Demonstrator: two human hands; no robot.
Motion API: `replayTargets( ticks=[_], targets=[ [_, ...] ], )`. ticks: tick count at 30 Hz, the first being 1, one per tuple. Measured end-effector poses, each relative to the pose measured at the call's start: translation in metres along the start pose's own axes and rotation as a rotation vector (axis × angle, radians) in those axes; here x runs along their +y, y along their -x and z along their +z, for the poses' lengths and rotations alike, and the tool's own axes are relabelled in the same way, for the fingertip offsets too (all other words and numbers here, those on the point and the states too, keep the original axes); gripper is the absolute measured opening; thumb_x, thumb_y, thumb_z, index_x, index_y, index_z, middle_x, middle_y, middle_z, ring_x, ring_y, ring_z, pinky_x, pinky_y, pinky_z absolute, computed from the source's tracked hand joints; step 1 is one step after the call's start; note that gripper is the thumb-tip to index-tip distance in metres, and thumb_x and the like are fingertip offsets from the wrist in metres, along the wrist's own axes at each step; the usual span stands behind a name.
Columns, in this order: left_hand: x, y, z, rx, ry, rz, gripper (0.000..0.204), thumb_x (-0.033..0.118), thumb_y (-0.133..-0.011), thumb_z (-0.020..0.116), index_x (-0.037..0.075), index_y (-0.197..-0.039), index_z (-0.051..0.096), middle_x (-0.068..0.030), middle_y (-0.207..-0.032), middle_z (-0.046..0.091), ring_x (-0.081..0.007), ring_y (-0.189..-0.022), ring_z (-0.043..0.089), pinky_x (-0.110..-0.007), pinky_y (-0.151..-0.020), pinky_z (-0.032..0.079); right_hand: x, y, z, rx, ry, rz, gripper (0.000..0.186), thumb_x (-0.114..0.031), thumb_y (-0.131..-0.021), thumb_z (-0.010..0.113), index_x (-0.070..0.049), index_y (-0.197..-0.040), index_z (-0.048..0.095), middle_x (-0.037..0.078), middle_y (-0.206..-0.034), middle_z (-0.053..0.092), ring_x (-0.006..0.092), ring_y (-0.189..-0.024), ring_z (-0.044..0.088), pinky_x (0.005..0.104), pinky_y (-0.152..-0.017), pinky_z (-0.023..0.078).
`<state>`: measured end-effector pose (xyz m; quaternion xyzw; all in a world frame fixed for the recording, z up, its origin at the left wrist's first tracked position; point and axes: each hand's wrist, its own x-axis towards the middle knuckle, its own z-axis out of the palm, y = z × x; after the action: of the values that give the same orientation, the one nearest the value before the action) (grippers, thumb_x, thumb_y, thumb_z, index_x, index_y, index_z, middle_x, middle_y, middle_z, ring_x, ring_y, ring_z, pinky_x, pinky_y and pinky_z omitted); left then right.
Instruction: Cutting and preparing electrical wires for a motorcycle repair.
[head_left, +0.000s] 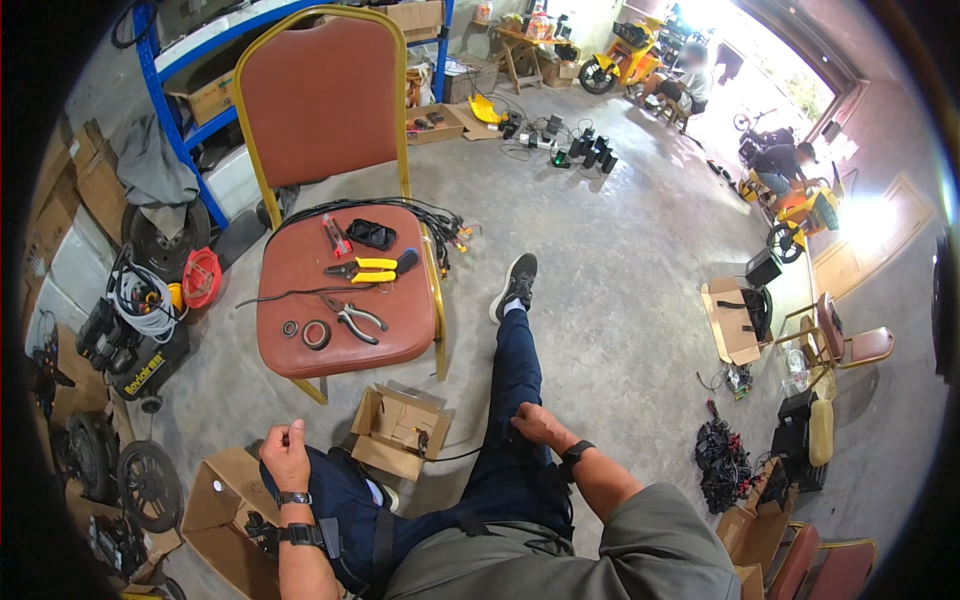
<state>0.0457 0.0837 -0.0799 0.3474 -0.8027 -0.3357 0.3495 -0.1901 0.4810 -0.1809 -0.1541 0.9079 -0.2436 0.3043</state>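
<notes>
My left hand is by my left knee, its fingers curled in and its thumb up, with nothing visible in it. My right hand rests on my right thigh, loosely closed, and I see nothing held. Ahead of me stands a red padded chair. On its seat lie yellow-handled wire strippers, grey-handled pliers, a red utility knife, a black pouch-like item and tape rolls. A bundle of black cables lies across the seat's back edge.
An open carton with a cable stands between my legs; another carton is at my left. Wheels and a blue shelf line the left. Black devices lie ahead. Cables heap at right. Two people sit beyond, near yellow scooters.
</notes>
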Motion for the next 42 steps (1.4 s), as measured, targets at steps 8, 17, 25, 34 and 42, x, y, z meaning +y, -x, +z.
replayTargets(
  ticks=[8,17,25,34,42],
  targets=[
    [-0.002,0.0,0.0,-0.008,0.011,0.002,0.033,0.021,-0.084,0.071,-0.001,-0.068,0.054,-0.0062,-0.053,0.046,-0.0151,-0.05,0.041,-0.032,-0.049,0.037,0.004,-0.003,0.003,-0.009,-0.002,0.002,0.033,-0.028,-0.082,0.06,0.002,-0.095,0.063,0.026,-0.093,0.065,0.0411,-0.094,0.063,0.0453,-0.081,0.05],
    [0.001,-0.001,0.0,-0.015,0.012,-0.004,0.033,0.021,-0.084,0.072,-0.001,-0.068,0.053,-0.0059,-0.053,0.047,-0.0146,-0.05,0.041,-0.031,-0.049,0.037,0.003,-0.003,0.002,-0.004,0.017,-0.005,0.03,-0.027,-0.081,0.062,0.0,-0.093,0.064,0.024,-0.092,0.066,0.0391,-0.092,0.064,0.0438,-0.08,0.05],
    [-0.003,0.0,0.001,-0.028,0.014,-0.023,0.032,0.02,-0.085,0.071,-0.001,-0.069,0.053,-0.0054,-0.053,0.047,-0.0133,-0.051,0.041,-0.031,-0.049,0.038,0.002,-0.003,0.002,-0.012,0.005,0.025,0.03,-0.027,-0.081,0.06,0.0,-0.091,0.064,0.024,-0.09,0.066,0.0396,-0.091,0.064,0.0448,-0.079,0.05],
    [-0.001,0.0,0.001,-0.042,0.041,-0.041,0.031,0.019,-0.085,0.071,-0.001,-0.068,0.053,-0.0043,-0.053,0.046,-0.0125,-0.05,0.04,-0.03,-0.049,0.037,0.006,-0.004,0.004,-0.013,0.006,0.001,0.032,-0.028,-0.082,0.059,0.001,-0.093,0.064,0.025,-0.09,0.066,0.0404,-0.09,0.064,0.0455,-0.08,0.05],
    [-0.004,0.0,0.0,-0.024,0.017,-0.029,0.031,0.019,-0.085,0.071,-0.001,-0.068,0.053,-0.0041,-0.054,0.046,-0.0127,-0.051,0.04,-0.03,-0.049,0.036,-0.002,-0.003,-0.001,-0.05,0.011,0.034,0.032,-0.027,-0.083,0.061,0.001,-0.097,0.064,0.024,-0.095,0.066,0.0394,-0.095,0.063,0.0441,-0.082,0.05]
  ],
)
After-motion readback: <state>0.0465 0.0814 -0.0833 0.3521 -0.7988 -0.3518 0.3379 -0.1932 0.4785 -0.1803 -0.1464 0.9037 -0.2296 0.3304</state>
